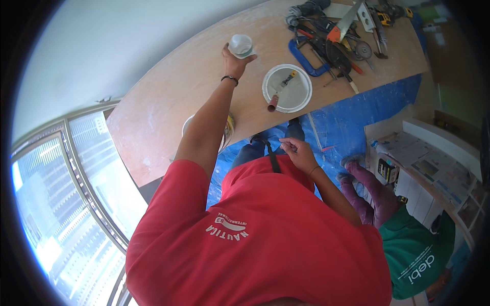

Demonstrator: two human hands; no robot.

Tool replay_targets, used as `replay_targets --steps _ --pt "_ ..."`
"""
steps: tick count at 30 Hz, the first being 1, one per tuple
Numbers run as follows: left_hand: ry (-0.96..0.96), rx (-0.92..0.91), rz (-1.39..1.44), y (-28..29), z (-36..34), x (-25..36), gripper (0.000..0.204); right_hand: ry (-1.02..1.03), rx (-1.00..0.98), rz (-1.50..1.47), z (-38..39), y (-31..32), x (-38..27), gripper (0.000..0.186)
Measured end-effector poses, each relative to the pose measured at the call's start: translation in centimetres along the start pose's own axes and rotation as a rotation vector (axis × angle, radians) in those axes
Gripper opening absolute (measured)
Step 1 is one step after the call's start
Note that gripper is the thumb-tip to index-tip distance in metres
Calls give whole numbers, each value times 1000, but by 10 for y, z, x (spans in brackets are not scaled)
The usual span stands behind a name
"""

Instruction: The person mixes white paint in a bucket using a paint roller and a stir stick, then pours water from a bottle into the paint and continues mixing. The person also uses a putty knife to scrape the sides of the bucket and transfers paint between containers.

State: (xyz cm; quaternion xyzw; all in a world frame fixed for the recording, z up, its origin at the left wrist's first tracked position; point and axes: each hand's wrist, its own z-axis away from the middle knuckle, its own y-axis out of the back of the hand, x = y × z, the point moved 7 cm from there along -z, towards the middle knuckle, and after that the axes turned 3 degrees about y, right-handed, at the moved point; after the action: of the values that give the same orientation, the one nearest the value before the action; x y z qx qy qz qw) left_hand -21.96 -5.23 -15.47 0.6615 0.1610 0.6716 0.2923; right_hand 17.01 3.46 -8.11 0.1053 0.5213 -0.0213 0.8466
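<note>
My left hand reaches over the wooden worktable and is closed around a clear plastic cup, holding it upright. The cup's contents cannot be made out clearly. To the right of the cup lies a round white bucket lid. Across the lid rest a tool with a reddish-brown handle, which looks like a putty knife, and a small yellow-and-black piece. My right hand hangs in front of my waist beside a dark strap. Its fingers are loosely bent and apart, with nothing seen in them.
A blue clamp, an orange-and-silver handsaw and several other tools crowd the table's right end. A bucket stands partly hidden under my left forearm. Blue sheeting covers the floor. A person in green bends at my right.
</note>
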Motion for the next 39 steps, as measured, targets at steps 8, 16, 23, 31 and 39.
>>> replay_targets --steps 8,16,23,31,39 --pt "11 171 406 30 5 29 81 -205 271 -182 25 119 68 34" --pt "-219 281 389 230 162 170 51 -93 148 -118 -43 169 79 32" --pt "-149 -27 357 229 236 228 76 28 7 -103 -96 176 51 28" --pt "150 -422 -409 139 257 226 70 46 -55 -14 -119 184 43 27" --pt "-25 -560 -892 72 239 220 61 70 -60 -2 -116 191 48 27"
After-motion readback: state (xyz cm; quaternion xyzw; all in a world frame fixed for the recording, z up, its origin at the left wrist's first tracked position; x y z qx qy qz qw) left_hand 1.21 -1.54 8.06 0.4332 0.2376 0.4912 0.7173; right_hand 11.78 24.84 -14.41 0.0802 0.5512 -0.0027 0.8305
